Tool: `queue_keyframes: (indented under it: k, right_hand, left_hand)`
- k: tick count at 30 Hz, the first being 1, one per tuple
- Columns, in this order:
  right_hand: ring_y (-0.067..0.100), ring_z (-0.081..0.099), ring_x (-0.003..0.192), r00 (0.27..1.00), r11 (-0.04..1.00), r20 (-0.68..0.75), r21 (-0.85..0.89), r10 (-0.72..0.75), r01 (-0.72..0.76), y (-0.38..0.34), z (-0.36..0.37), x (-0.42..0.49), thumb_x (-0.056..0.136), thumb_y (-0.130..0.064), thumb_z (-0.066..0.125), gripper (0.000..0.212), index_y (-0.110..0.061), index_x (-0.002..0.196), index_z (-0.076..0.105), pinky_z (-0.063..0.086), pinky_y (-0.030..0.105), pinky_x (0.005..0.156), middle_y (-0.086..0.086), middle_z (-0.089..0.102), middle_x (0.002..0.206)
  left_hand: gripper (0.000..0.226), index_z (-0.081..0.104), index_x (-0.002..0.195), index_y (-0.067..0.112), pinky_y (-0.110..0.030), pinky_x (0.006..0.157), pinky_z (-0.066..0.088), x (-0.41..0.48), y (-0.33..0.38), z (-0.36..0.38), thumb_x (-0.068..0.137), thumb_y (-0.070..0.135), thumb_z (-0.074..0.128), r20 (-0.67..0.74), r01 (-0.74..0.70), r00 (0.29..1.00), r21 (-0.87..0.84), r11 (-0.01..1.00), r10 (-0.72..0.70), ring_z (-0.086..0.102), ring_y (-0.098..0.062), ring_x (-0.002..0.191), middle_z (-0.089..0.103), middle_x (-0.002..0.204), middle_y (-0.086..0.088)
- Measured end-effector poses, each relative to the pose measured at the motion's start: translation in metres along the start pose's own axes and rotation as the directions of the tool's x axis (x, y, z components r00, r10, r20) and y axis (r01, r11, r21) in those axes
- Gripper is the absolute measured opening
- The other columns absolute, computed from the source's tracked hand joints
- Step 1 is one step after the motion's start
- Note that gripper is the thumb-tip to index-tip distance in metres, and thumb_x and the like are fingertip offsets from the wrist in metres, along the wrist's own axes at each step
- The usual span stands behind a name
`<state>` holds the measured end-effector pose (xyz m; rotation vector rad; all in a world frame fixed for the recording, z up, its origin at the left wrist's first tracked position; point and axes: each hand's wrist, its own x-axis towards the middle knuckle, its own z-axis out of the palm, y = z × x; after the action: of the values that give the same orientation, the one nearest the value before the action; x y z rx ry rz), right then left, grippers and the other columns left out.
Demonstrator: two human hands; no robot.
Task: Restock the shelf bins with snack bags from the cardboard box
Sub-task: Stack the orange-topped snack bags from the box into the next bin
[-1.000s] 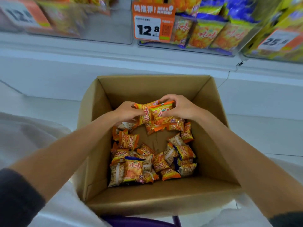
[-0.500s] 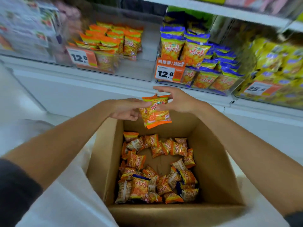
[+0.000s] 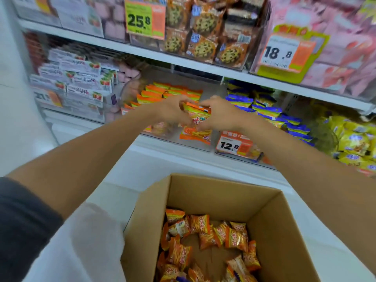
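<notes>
White shelving (image 3: 142,54) fills the view from 9 through 12 to 3 o'clock, with clear bins on each level. Cardboard box (image 3: 213,192) sits at 6 o'clock, top open. Loose snack bags (image 3: 203,235), orange, partly cover its bottom, and bare cardboard shows in the middle. Orange bin (image 3: 168,140), clear-walled, is on the low shelf level at roughly 11 o'clock from the box, with stocked bags (image 3: 168,91) of the same orange in upright rows. Blue bags (image 3: 264,107) fill the bin at its 3 o'clock, yellow packs (image 3: 354,143) further along. Both arms reach out over the box to the orange bin. Left hand (image 3: 173,113) and right hand (image 3: 221,116) face each other with the held stack (image 3: 196,124) of orange bags between them. Each grip is closed on it, fingers curled over the top edge. Held stack is at the bin's front right, over the front wall. Contact with the bin: can't tell, motion blur. Price tag (image 3: 234,145) reading 12.8 is at the stack's 4 o'clock.
</notes>
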<state>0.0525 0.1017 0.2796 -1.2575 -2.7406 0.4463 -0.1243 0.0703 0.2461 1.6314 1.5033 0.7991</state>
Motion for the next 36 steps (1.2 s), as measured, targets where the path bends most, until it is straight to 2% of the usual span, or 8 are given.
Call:
queue_keyframes:
  k: [3,6,10,16,20,24,31,36]
  right_hand:
    - [0.023,0.061,0.099,0.996,0.993,-0.054,0.091,0.074,-0.069,0.014,-0.007,0.047,0.072,-0.031,0.082,0.059,-0.012,0.124,0.062,0.047,0.037,0.076,0.008,0.063,0.119]
    - [0.019,0.058,0.1,0.987,0.985,-0.042,0.084,0.153,-0.149,0.029,0.005,0.092,0.07,-0.034,0.083,0.074,-0.013,0.135,0.054,0.049,0.032,0.079,0.005,0.06,0.121]
    - [0.016,0.056,0.098,0.969,0.963,0.029,0.105,0.245,-0.246,0.052,0.044,0.143,0.072,-0.027,0.083,0.071,-0.01,0.134,0.053,0.043,0.026,0.075,0.004,0.059,0.116]
    - [0.023,0.045,0.131,0.964,0.951,-0.015,0.166,0.266,-0.26,0.08,0.09,0.181,0.074,-0.027,0.083,0.086,-0.018,0.147,0.039,0.037,0.021,0.103,0.009,0.042,0.147]
    - [0.019,0.052,0.121,0.962,0.945,0.086,0.188,0.257,-0.269,0.082,0.079,0.187,0.074,-0.031,0.083,0.087,-0.022,0.148,0.038,0.049,0.028,0.086,0.004,0.037,0.152]
    - [0.019,0.055,0.119,0.949,0.895,0.149,0.318,0.277,-0.312,0.071,0.08,0.189,0.072,-0.013,0.085,0.095,-0.019,0.151,0.033,0.057,0.031,0.079,0.002,0.036,0.152]
    - [0.016,0.053,0.106,0.941,0.799,0.119,0.501,0.317,-0.332,0.066,0.089,0.184,0.078,-0.002,0.078,0.087,-0.021,0.15,0.032,0.052,0.014,0.05,0.005,0.034,0.15]
    - [0.022,0.059,0.112,0.937,0.76,0.145,0.552,0.318,-0.343,0.073,0.087,0.181,0.073,-0.003,0.082,0.086,-0.018,0.146,0.041,0.06,0.029,0.07,0.007,0.049,0.14]
  left_hand:
    - [0.067,0.055,0.123,0.022,-0.04,0.083,0.054,0.04,-0.01,-0.019,0.067,-0.004,0.081,-0.084,-0.045,0.996,-0.105,0.993,0.036,0.063,-0.019,0.09,0.064,0.11,-0.011]
    - [0.073,0.059,0.119,0.025,-0.037,0.089,0.053,0.08,-0.029,-0.029,0.055,0.009,0.091,-0.102,-0.036,0.994,-0.003,0.999,0.035,0.061,-0.02,0.102,0.062,0.116,-0.004]
    - [0.067,0.06,0.126,0.015,-0.027,0.077,0.05,0.128,-0.062,-0.033,0.066,0.013,0.088,0.001,-0.035,0.999,0.269,0.963,0.036,0.061,-0.013,0.085,0.064,0.096,0.001]
    - [0.088,0.025,0.153,0.034,-0.039,0.115,0.027,0.147,-0.116,-0.052,0.081,0.054,0.07,0.017,-0.004,1.0,0.635,0.773,-0.009,0.035,-0.024,0.141,0.037,0.155,0.002]
    - [0.088,0.004,0.154,0.041,-0.044,0.119,0.014,0.142,-0.124,-0.049,0.088,0.058,0.059,0.0,-0.03,0.999,0.673,0.739,0.041,0.027,-0.024,0.145,0.031,0.158,0.002]
    - [0.069,0.016,0.151,0.049,-0.046,0.12,0.004,0.142,-0.122,-0.044,0.09,0.069,0.041,0.04,-0.054,0.999,0.734,0.677,0.037,0.014,-0.015,0.15,0.016,0.163,0.007]
    - [0.066,0.014,0.152,0.046,-0.046,0.12,0.002,0.143,-0.118,-0.043,0.094,0.068,0.033,0.027,-0.003,0.999,0.772,0.636,-0.028,0.01,-0.022,0.15,0.011,0.164,0.006]
    - [0.052,0.035,0.143,0.051,-0.046,0.118,0.007,0.139,-0.116,-0.042,0.093,0.058,0.049,-0.046,-0.014,0.998,0.602,0.798,0.053,0.026,-0.018,0.146,0.032,0.157,0.008]
